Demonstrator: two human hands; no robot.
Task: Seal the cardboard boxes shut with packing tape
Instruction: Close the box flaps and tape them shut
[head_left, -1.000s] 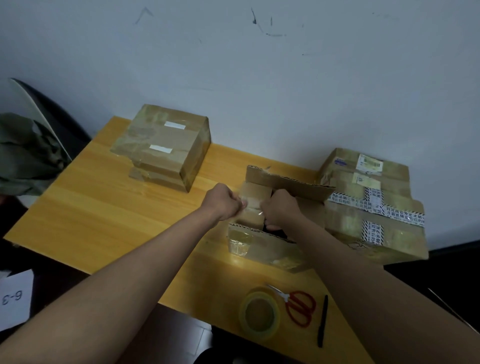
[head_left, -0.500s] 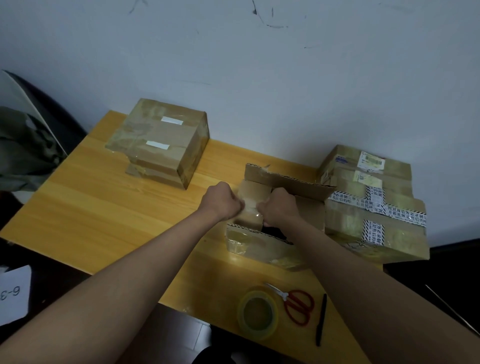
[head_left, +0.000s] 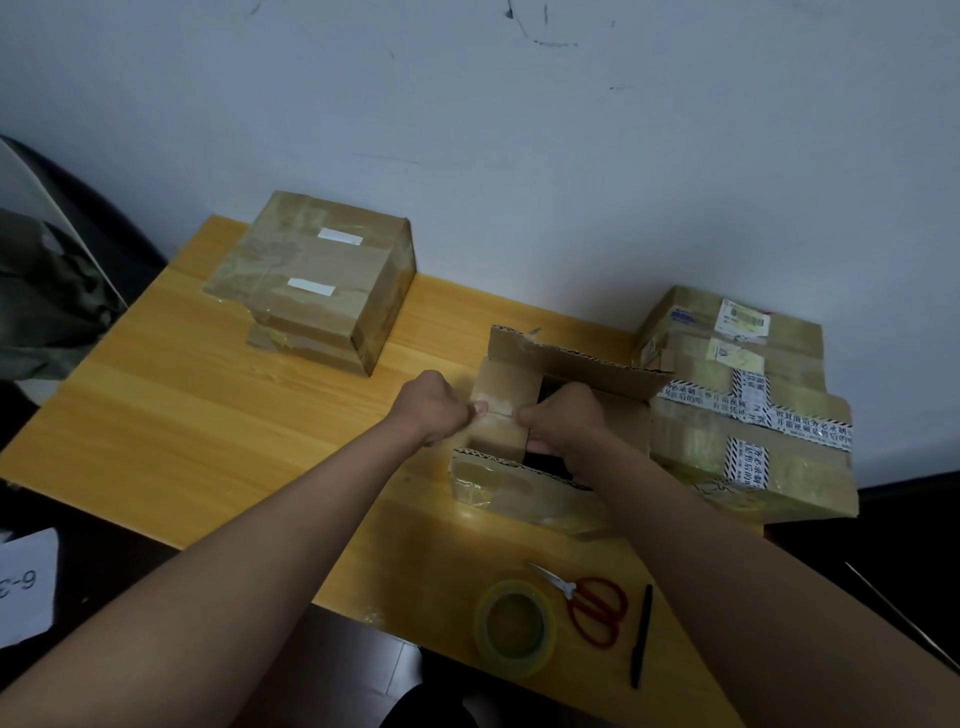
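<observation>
Both hands are working over the open box (head_left: 524, 488) at mid-bench (head_left: 156, 426): the left hand (head_left: 434, 408) and right hand (head_left: 563, 421) are pinching a tape strip (head_left: 496, 413) between them. The tape roll (head_left: 514, 626) is lying by the near edge beside the scissors (head_left: 592, 605).

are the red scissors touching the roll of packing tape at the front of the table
Touching, as far as the head view shows: the metal blade tips of the red scissors lie on the upper right rim of the roll of packing tape, with no table visible between them.
</observation>
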